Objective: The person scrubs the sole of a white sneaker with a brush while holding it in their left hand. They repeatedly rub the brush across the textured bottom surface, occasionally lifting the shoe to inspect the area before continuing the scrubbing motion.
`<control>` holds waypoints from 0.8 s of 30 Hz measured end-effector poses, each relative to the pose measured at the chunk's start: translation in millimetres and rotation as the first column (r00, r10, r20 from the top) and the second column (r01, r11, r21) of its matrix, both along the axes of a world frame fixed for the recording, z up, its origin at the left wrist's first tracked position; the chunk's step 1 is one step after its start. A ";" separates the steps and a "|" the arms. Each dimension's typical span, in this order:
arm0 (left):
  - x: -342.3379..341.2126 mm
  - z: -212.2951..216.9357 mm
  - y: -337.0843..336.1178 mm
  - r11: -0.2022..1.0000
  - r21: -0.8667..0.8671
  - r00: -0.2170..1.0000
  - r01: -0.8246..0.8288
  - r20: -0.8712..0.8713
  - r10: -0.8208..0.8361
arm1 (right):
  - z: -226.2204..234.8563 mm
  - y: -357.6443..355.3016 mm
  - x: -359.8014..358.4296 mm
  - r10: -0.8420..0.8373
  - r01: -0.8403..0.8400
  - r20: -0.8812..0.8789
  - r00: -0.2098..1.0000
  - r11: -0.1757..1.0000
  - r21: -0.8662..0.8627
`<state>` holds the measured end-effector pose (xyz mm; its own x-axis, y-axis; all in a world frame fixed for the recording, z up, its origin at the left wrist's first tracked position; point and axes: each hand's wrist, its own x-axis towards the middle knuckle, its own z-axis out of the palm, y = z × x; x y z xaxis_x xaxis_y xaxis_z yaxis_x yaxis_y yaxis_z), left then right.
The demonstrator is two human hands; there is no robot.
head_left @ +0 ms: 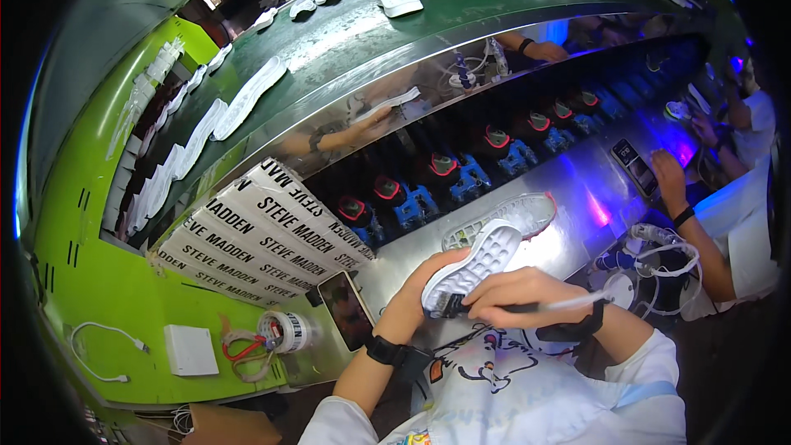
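**Holding a white shoe sole-up above the metal counter**

Gripping the white shoe (474, 268) from beneath with the left hand (420, 292), fingers curled shut round its near end; sole turned upward, tread showing. Closed too, the right hand (523, 295), pinching a thin pen-like tool (548, 306) with its dark tip laid against the shoe's near end, white tail pointing off to the right. Shoe's long axis slanted from low-left, at the hands, to upper-right, away from the body; far end unsupported over the counter (577, 198). Left hand under and beside the near end, right hand directly right of it and touching through the tool; both equally close, meeting at that one end. Just beyond the raised shoe, a second white shoe (515, 218) lying on the counter, roughly parallel. To the left, a dark phone (346, 311) flat by the counter's edge, and a roll of tape (284, 331) on the green ledge.
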<state>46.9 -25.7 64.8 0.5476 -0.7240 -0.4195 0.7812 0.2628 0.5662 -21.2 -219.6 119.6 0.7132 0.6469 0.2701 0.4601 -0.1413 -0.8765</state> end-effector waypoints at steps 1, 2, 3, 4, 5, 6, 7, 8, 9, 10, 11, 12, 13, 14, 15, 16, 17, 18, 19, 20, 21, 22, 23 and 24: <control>4.0 3.0 2.0 0.997 0.046 0.997 0.065 0.033 -0.066 | 3.1 2.2 0.7 0.002 -0.004 0.053 0.999 1.000 0.031; 5.5 5.4 3.0 0.987 0.094 0.989 0.127 0.062 -0.134 | 5.6 -1.2 -1.4 0.022 -0.021 0.023 0.999 1.000 -0.023; -1.1 6.3 -2.0 0.978 0.179 0.994 0.106 0.022 -0.111 | 6.9 -9.3 -4.9 0.035 -0.036 -0.009 0.999 0.996 -0.081; -1.9 12.8 -4.1 0.968 0.223 0.990 0.115 0.052 -0.130 | 7.7 -15.7 -7.0 0.047 -0.052 -0.043 0.998 0.989 -0.138; 2.5 15.9 -6.1 0.966 0.221 0.989 0.133 0.040 -0.146 | 8.6 -19.8 -3.2 0.018 -0.019 -0.029 0.999 0.999 -0.030; 5.7 19.3 -8.4 0.963 0.221 0.986 0.155 0.025 -0.165 | 9.4 -17.2 -1.8 -0.049 0.043 0.067 0.997 0.994 0.099; 4.6 23.1 -9.7 0.960 0.231 0.981 0.159 0.068 -0.179 | 3.2 -20.5 -2.6 -0.054 0.052 0.045 0.998 0.997 0.053; 1.0 18.0 -9.2 0.942 0.293 0.975 0.164 0.097 -0.199 | -3.6 -26.6 -6.5 -0.060 0.060 0.023 0.998 0.998 0.007; -0.5 9.5 -6.5 0.924 0.351 0.967 0.151 0.141 -0.212 | -4.8 -35.5 -8.3 -0.069 0.072 0.042 0.997 0.995 -0.069; -1.0 6.9 -7.1 0.901 0.408 0.955 0.146 0.179 -0.236 | -6.3 -49.2 -13.2 -0.090 0.098 0.058 0.994 0.985 -0.143; -1.2 12.0 -8.0 0.920 0.371 0.966 0.129 0.162 -0.201 | -15.7 -67.0 -11.9 -0.174 0.174 0.012 0.985 0.976 -0.134; -4.1 14.6 -10.6 0.956 0.275 0.981 0.100 0.133 -0.141 | -5.7 -73.6 -14.9 -0.352 0.331 -0.265 0.898 0.936 -0.120; -6.7 21.5 -8.9 0.982 0.183 0.991 0.040 0.117 -0.062 | 7.9 -61.0 -10.8 -0.450 0.450 -0.095 0.888 0.893 -0.021; -10.0 27.4 -6.0 0.996 0.086 0.996 -0.027 0.092 0.019 | 19.3 -41.7 -9.5 -0.542 0.535 0.063 0.838 0.839 0.101; -11.3 37.8 -1.9 0.995 0.022 0.985 -0.101 0.139 0.097 | 24.9 -27.8 -10.9 -0.525 0.502 0.088 0.847 0.843 0.193; -3.4 52.3 0.4 0.998 -0.027 0.972 -0.059 0.224 0.063 | 36.3 -30.0 -17.9 -0.514 0.489 0.073 0.855 0.845 0.214; 11.7 73.8 -3.7 0.974 -0.227 0.972 -0.001 0.227 0.054 | 28.8 -44.5 -24.8 -0.555 0.520 0.091 0.827 0.816 0.254; 23.3 93.4 -4.7 0.908 -0.416 0.976 0.052 0.216 0.043 | 23.2 -39.9 -28.4 -0.509 0.477 -0.146 0.848 0.615 0.628; 53.4 126.1 -1.5 0.851 -0.505 0.973 0.145 0.231 -0.029 | 34.4 -37.3 -26.7 -0.572 0.507 -0.195 0.796 0.456 0.731; 86.3 146.3 -5.8 0.704 -0.652 0.941 0.283 0.330 -0.073 | 30.9 -48.4 -27.9 -0.641 0.556 -0.250 0.725 0.332 0.762; 103.1 155.3 5.9 0.679 -0.734 0.994 -0.012 0.067 0.090 | 32.0 -45.2 -24.0 -0.647 0.568 -0.261 0.716 0.322 0.758; 111.6 162.4 15.1 0.599 -0.741 0.952 -0.304 -0.205 0.228 | 33.1 -42.4 -20.2 -0.656 0.580 -0.274 0.704 0.308 0.754; 112.2 168.1 15.7 0.704 -0.657 0.941 -0.269 -0.023 0.338 | 27.6 -39.9 -19.3 -0.627 0.603 -0.308 0.715 0.331 0.726; 120.6 172.6 5.3 0.795 -0.555 0.904 -0.244 0.167 0.393 | 21.3 -37.3 -17.0 -0.618 0.608 -0.330 0.714 0.313 0.729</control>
